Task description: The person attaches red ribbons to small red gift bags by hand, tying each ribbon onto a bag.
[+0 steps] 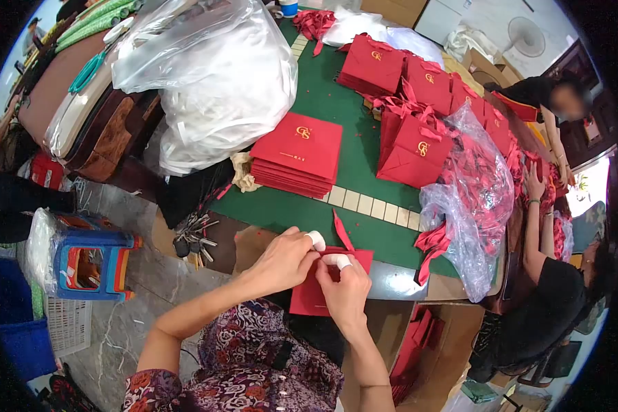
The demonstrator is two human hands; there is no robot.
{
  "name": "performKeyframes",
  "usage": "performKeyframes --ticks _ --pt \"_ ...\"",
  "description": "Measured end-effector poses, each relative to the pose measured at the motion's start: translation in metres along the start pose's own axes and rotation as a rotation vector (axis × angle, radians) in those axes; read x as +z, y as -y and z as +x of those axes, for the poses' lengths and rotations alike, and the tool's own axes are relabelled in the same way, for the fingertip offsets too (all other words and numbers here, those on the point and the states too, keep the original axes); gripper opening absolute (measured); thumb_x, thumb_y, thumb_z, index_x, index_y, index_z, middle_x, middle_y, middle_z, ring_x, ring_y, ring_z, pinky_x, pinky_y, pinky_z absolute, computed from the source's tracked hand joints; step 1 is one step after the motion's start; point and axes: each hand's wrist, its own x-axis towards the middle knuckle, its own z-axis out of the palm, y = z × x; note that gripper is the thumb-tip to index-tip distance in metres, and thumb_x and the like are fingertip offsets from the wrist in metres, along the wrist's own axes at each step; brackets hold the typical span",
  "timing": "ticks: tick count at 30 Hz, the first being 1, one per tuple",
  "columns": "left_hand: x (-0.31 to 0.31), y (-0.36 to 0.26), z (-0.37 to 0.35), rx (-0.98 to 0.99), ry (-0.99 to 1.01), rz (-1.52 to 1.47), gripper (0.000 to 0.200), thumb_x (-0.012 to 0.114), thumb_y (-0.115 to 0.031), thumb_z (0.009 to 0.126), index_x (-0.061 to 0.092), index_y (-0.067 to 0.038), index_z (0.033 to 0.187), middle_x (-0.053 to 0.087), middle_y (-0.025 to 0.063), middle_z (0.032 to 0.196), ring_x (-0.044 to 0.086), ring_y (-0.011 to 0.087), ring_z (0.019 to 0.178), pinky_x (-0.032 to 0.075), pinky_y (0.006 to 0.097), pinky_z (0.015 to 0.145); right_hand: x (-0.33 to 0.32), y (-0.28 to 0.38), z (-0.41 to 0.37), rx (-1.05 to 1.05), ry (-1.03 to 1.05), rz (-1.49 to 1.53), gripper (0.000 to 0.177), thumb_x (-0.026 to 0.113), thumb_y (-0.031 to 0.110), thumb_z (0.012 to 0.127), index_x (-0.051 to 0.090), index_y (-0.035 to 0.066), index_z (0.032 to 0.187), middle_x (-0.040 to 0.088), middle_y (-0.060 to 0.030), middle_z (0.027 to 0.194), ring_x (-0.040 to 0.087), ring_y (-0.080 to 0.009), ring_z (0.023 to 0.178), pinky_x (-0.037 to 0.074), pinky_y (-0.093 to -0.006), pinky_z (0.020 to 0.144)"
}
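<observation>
Left hand (pixel 276 264) and right hand (pixel 345 292) pinch something hidden at the bag (pixel 307 301), perhaps steadying it (ribbon (pixel 341 231) just beyond).

Gold monogram (pixel 424 148), apparently "GS", on red bags (pixel 406 169), flat red stack (pixel 296 180); small line (pixel 293 158) illegible

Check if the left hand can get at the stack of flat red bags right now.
Probably yes. The stack lies just beyond the left hand, with nothing standing on the green tabletop between. The hand is busy at the red bag, though, and may need to break off first.
</observation>
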Motion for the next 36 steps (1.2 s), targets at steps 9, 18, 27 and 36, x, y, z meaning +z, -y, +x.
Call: performKeyframes --ticks 9,18,27,36 --pt "-0.007 -0.005 -0.003 0.024 0.008 -0.021 0.020 0.073 -0.010 0.080 0.064 -0.003 0.098 0.063 0.0137 0.083 0.060 0.0327 0.085 0.050 0.0426 0.074 -0.026 0.004 0.014 0.032 0.021 0.124 0.007 0.069 0.003 0.087 0.068 0.002 0.094 0.065 -0.0121 0.084 0.064 -0.0261 0.072 0.050 -0.0342 0.064" --pt "0.011 0.001 -0.014 0.350 -0.071 0.185 0.018 0.073 -0.008 0.077 0.065 -0.004 0.092 0.061 0.0090 0.086 0.057 0.0286 0.082 0.050 0.0390 0.071 -0.050 -0.020 0.063 0.144 0.640 0.199 0.017 0.068 0.017 0.090 0.073 0.000 0.094 0.066 -0.0093 0.076 0.060 -0.0156 0.067 0.047 -0.0316 0.061" --pt "0.004 -0.006 -0.009 0.439 0.006 0.200 0.014 0.065 -0.009 0.081 0.060 -0.002 0.092 0.055 0.0090 0.087 0.056 0.0269 0.085 0.052 0.0372 0.071 -0.028 -0.055 0.060 0.423 0.811 0.625 0.017 0.074 0.015 0.085 0.077 -0.001 0.090 0.070 -0.0003 0.073 0.058 -0.0051 0.065 0.047 -0.0247 0.060" --pt "0.020 0.006 -0.007 -0.050 -0.083 -0.066 0.023 0.074 -0.022 0.087 0.065 -0.004 0.098 0.063 0.0140 0.080 0.063 0.0299 0.074 0.050 0.0405 0.067 0.004 -0.058 0.058 0.352 0.309 0.672 0.016 0.070 0.014 0.090 0.074 -0.002 0.093 0.070 -0.0002 0.077 0.058 -0.0063 0.068 0.047 -0.0252 0.061"
